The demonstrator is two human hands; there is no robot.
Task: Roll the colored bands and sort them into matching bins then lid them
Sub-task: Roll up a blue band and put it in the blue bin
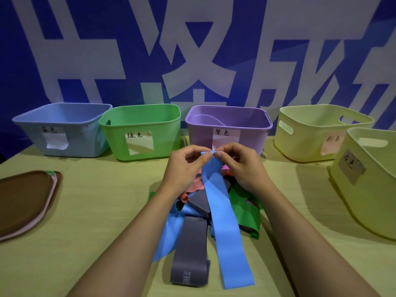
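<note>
A long blue band (222, 213) runs from the table's near edge up to both my hands. My left hand (186, 168) and my right hand (237, 166) pinch its far end between thumbs and fingertips, in front of the purple bin (229, 127). Under it lies a heap of bands: a grey one (190, 251), a green one (246, 209), a pink one (192, 187) and more blue. Along the back stand a blue bin (62, 129), a green bin (141, 133) and two yellow bins (317, 133) (368, 179), each with a paper label.
A stack of brown and pink lids (25, 200) lies at the table's left edge. A blue banner with large white characters (192, 50) hangs behind the bins. The nearer yellow bin stands close to my right forearm. Bare yellow-green tabletop (102, 189) shows between lids and bands.
</note>
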